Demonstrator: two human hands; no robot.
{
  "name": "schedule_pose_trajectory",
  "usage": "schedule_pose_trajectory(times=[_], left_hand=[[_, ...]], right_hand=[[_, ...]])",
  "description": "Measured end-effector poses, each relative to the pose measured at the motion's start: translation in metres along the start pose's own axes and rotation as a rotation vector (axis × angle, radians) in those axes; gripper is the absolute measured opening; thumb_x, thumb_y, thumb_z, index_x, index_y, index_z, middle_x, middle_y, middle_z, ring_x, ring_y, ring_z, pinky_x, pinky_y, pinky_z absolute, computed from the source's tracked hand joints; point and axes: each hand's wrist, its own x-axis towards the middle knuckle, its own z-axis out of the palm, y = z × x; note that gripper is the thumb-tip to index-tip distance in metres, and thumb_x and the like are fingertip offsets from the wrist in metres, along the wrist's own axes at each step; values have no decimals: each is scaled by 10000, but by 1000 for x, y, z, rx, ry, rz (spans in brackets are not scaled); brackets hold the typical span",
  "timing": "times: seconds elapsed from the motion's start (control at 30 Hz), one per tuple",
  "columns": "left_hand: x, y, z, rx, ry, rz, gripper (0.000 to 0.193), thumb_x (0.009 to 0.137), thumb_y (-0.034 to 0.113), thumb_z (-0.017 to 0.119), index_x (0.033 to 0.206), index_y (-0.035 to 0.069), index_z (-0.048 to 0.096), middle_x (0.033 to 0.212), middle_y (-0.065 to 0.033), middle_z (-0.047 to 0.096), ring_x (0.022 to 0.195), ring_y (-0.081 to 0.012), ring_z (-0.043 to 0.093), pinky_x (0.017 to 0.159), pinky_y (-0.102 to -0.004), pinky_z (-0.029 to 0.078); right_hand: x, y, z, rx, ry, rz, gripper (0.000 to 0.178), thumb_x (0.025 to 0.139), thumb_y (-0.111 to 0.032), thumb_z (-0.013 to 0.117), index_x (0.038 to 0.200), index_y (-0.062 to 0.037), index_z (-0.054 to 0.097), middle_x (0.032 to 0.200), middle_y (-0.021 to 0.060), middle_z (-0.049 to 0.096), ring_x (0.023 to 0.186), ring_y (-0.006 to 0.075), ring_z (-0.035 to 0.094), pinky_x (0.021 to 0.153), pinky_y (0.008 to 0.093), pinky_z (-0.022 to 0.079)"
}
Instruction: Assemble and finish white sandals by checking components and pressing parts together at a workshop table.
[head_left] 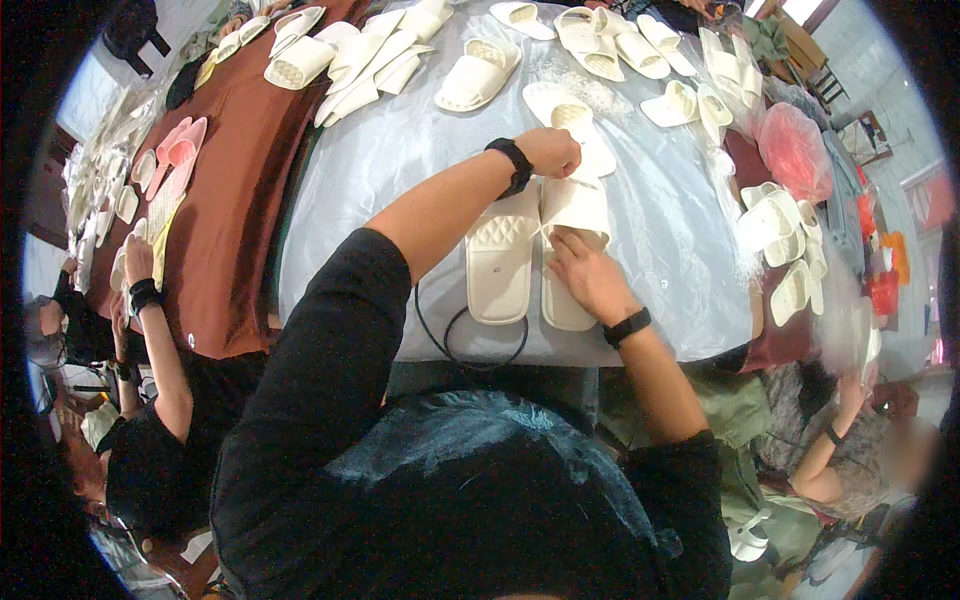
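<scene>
Two cream slide slippers lie side by side on the pale plastic-covered table (400, 160) right in front of me. The left slipper (500, 260) has a quilted strap and lies untouched. My right hand (585, 272) rests flat on the footbed of the right slipper (572, 215), fingers spread over its strap edge. My left hand (552, 150) reaches across above the pair, its fingers closed at the top of the right slipper's strap. Both wrists wear black bands.
Several more cream slippers (480, 72) are scattered along the far side of the table. A brown cloth (235, 200) covers the table to the left, with pink slippers (178, 150). A red bag (795, 150) sits at right. Other people work at left (150, 400) and lower right (840, 440).
</scene>
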Motion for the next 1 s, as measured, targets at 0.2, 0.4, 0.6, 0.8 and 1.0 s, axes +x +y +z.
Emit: schedule_pose_trajectory(times=[0.2, 0.4, 0.6, 0.8, 1.0], left_hand=[[-41, 1, -17, -257, 323, -24, 84, 789, 97, 660, 777, 14, 661, 655, -104, 646, 579, -199, 636, 587, -326, 494], [-75, 24, -20, -547, 555, -89, 77, 796, 37, 682, 862, 0, 694, 727, -108, 694, 655, -169, 671, 631, -297, 525], [-94, 21, 4, -675, 669, -137, 98, 812, 33, 698, 901, -3, 682, 726, -84, 691, 638, -142, 640, 615, -279, 515], [-91, 20, 20, -1129, 712, -239, 185, 813, 37, 723, 945, -6, 601, 741, -50, 659, 702, -98, 612, 648, -256, 503], [-81, 16, 36, -1098, 666, -323, 138, 804, 42, 731, 916, -17, 677, 773, -19, 654, 726, -90, 593, 675, -233, 487]], right_hand=[[5, -6, -38, 261, 239, 86, 246, 846, -110, 646, 1085, -53, 647, 1008, 135, 671, 889, 318, 652, 761, 415, 532], [88, 25, -58, 668, 337, 398, 154, 914, -147, 609, 965, -22, 685, 897, 97, 704, 737, 181, 659, 625, 288, 518], [116, 33, -23, 1138, 2, 395, 119, 917, -112, 603, 923, -3, 652, 776, 60, 678, 672, 116, 628, 589, 244, 501], [110, 42, -11, 1211, 216, 463, 80, 910, -68, 613, 924, 8, 635, 758, 54, 652, 652, 115, 610, 604, 239, 492], [106, 43, 12, 1366, 375, 504, 80, 918, -55, 604, 971, 1, 625, 772, 48, 639, 646, 98, 554, 606, 229, 454]])
